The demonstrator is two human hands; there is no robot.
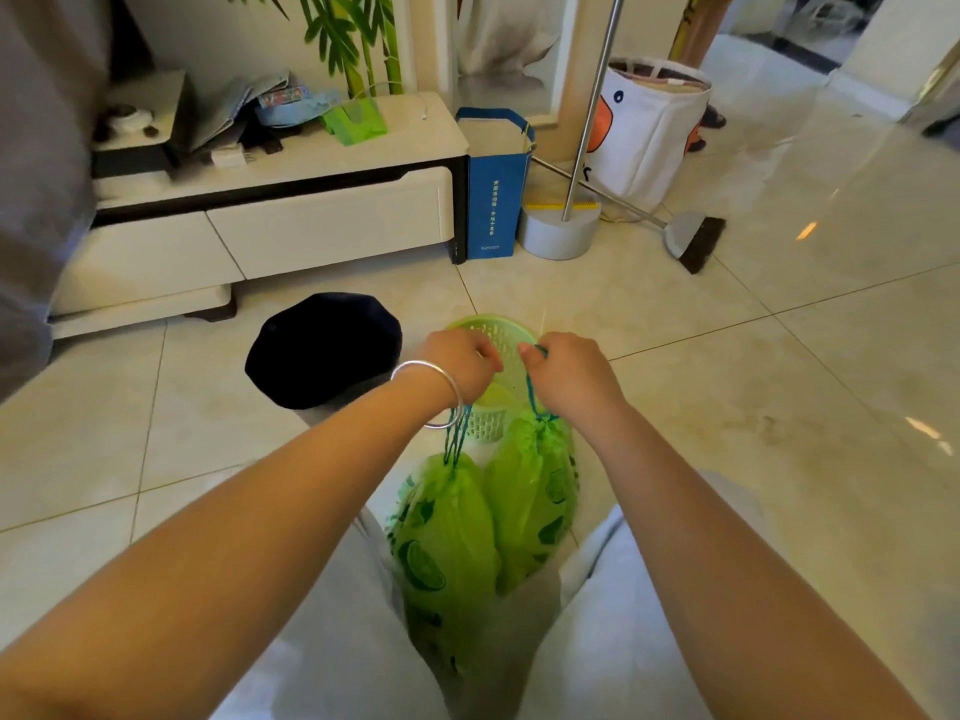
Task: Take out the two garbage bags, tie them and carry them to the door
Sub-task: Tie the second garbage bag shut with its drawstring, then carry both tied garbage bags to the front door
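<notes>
Head view, looking down. At centre frame I see the left hand (460, 363), wearing a silver bangle (431, 394), with its fingers closed on the blue drawstring (457, 433) of the left green printed plastic garbage bag (444, 537). The right hand (569, 374) has its fingers pinched on the blue drawstring (531, 389) of the right green printed plastic garbage bag (535, 491). Both bags hang gathered at the neck, touching side by side in the lower centre of the frame, between the person's pale-trousered legs (623, 615). Just behind the hands stands a light green perforated plastic waste basket (498, 330) on the glossy beige tiled floor (779, 407). To its left sits a bin lined with a dark navy bag (322, 348). In the upper left is a white low cabinet (311, 220); beside it, at upper centre, a blue paper carrier bag (493, 200), a round grey stand with a metal pole (561, 231) and a grey-headed broom (691, 236).
</notes>
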